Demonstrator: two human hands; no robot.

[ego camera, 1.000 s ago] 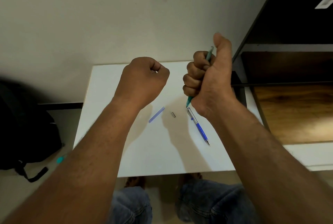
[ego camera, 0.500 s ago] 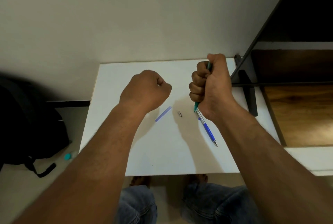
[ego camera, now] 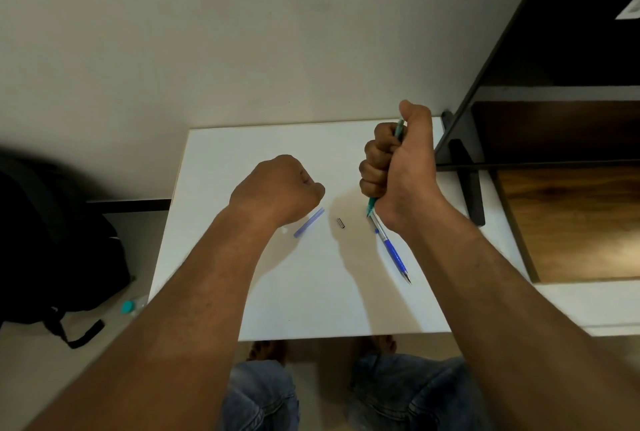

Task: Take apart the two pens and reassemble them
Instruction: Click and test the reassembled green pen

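My right hand (ego camera: pixel 401 167) is a fist wrapped around a green pen (ego camera: pixel 399 129), held upright above the white table (ego camera: pixel 242 292), thumb raised beside its top end. The pen's lower end (ego camera: pixel 371 206) pokes out below the fist. A blue pen (ego camera: pixel 391 250) lies on the table just under that hand, tip toward me. My left hand (ego camera: pixel 280 188) is a closed fist over the table's middle; I cannot see anything inside it. A pale blue tube (ego camera: pixel 309 222) lies beside it, and a small dark metal piece (ego camera: pixel 339 222) lies between the tube and the blue pen.
A dark shelf unit (ego camera: pixel 554 118) with a wooden board (ego camera: pixel 571 222) stands against the table's right side. A black backpack (ego camera: pixel 52 240) and a teal-capped bottle (ego camera: pixel 130 306) are on the floor at the left. My knees (ego camera: pixel 263 396) are below the table's near edge.
My right thumb, raised a second ago, pressed down onto the pen top, and is now raised again. Both fists sit lower over the table. The parts on the table have not moved.
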